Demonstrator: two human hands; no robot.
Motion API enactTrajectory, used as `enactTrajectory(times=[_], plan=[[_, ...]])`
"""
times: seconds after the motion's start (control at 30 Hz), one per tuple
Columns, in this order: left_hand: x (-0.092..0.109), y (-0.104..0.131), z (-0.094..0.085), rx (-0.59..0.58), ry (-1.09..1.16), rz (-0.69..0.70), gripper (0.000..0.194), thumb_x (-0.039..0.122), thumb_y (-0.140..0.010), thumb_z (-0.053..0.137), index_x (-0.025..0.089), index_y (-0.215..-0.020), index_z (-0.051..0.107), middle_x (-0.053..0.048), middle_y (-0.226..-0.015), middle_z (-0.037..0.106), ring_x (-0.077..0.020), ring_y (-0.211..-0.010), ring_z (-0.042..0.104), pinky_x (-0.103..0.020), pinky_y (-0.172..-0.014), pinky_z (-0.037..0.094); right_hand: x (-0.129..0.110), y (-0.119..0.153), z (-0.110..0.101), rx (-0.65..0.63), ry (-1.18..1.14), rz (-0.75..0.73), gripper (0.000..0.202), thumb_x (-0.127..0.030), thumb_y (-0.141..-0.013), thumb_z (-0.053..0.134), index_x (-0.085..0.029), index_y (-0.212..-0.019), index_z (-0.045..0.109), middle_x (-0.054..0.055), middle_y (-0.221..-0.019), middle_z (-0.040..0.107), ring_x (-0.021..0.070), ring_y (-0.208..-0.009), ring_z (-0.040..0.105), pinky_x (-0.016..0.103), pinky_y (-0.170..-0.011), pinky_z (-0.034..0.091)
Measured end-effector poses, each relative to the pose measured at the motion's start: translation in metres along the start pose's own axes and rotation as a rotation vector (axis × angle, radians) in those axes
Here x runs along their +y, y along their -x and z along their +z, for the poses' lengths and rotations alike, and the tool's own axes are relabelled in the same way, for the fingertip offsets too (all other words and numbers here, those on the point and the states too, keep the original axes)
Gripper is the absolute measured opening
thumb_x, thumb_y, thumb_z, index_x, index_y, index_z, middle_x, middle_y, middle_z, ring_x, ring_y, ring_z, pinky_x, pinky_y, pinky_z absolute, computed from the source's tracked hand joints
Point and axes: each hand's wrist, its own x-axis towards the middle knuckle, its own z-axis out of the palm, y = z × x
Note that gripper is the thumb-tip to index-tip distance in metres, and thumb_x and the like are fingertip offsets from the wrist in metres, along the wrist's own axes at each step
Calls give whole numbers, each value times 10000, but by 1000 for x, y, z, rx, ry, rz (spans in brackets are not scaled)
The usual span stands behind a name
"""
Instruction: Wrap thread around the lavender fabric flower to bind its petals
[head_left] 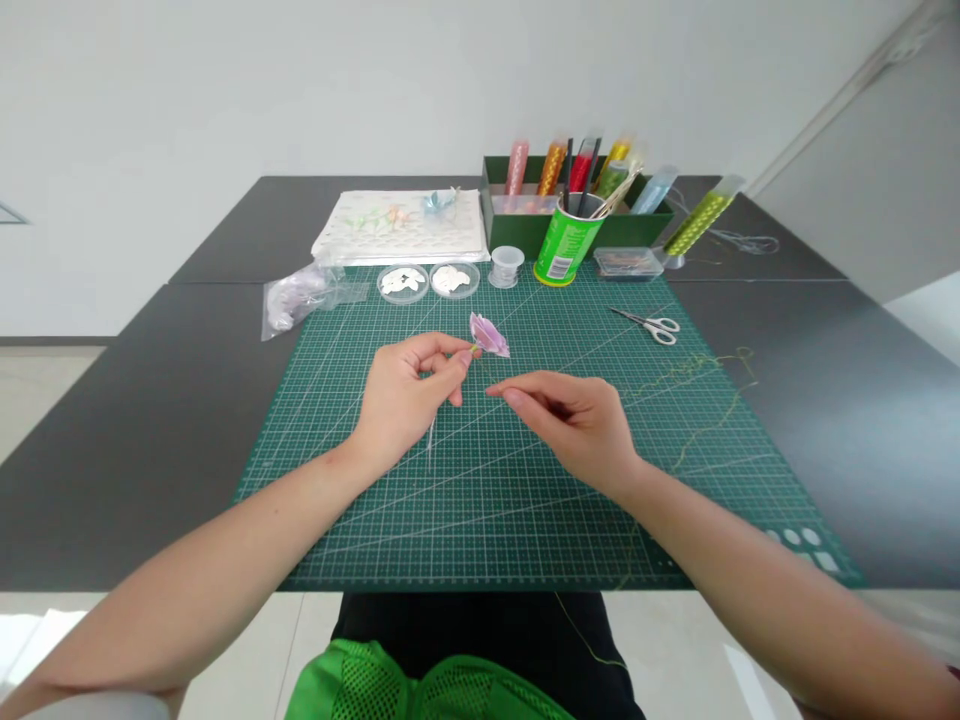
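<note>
Between the thumb and fingers of my left hand (409, 385) is the base of a small purple artificial flower (490, 336), its petals pointing up and right. Thin pale stem wires hang below that hand. My right hand (574, 415) is just right of the flower and apart from it, thumb and index finger pinched together. Anything between those fingertips is too fine to make out. A yellow-green thread (705, 433) lies in loose curls on the green cutting mat (517, 520), to the right of my right hand. More thread hangs over the table's front edge.
White-handled scissors (660, 328) lie at right. Along the back stand two dishes of white pieces (403, 284), a spool (506, 267), a green can (566, 245) of sticks and a dark green box (525, 235) with bead tubes. A plastic bag (296, 298) lies left.
</note>
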Motion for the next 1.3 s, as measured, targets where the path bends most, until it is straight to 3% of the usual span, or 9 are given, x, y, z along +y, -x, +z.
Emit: enactTrajectory(times=[0.17,0.37,0.57,0.73,0.9,1.13,1.3], plan=[[0,0,0,-13,-4,6,180,309,-902,647,185,-877,775,59,-486,622,-105,-473,542,-271,-695,521,-13,3,-7,107,175,-172,182,-207,-949,638,-173,-905,812,-27,-539,619,62,-406,393,231,-399,300],[1,1,2,-49,-62,15,181,319,-905,655,187,-889,778,54,-512,662,-114,-497,570,-269,-683,500,-19,4,-17,126,158,-110,171,-256,-933,682,-206,-856,827,-51,-447,518,71,-383,358,248,-392,280],[2,1,2,-67,-33,-41,191,330,-892,666,176,-847,770,50,-498,652,-103,-451,511,-259,-595,447,-20,1,-24,38,130,-120,166,-221,-932,677,-188,-867,827,-71,-411,435,62,-372,332,243,-383,243],[-3,-2,2,-58,171,-97,189,342,-869,683,184,-782,740,52,-480,608,-137,-548,611,-300,-772,526,-17,-2,-31,-78,90,-102,185,-228,-941,659,-168,-858,813,-80,-420,404,53,-377,311,233,-381,220],[-4,-3,3,-71,303,-119,184,320,-853,695,201,-714,709,45,-481,586,-185,-779,714,-334,-964,509,-17,-3,-37,-131,64,-74,181,-215,-939,651,-173,-856,806,-82,-432,400,51,-388,293,236,-388,208],[-2,-2,2,-116,316,-188,202,316,-826,724,197,-664,698,53,-504,578,-146,-623,621,-348,-908,519,-15,-3,-39,-164,-2,-57,173,-209,-928,660,-182,-844,809,-79,-424,415,48,-371,275,245,-377,185],[0,-2,1,-138,416,-216,246,290,-840,705,204,-615,655,57,-471,519,-150,-727,646,-343,-1011,482,-14,-4,-41,-151,4,-30,167,-199,-918,668,-185,-839,815,-78,-420,390,50,-377,269,253,-383,174]])
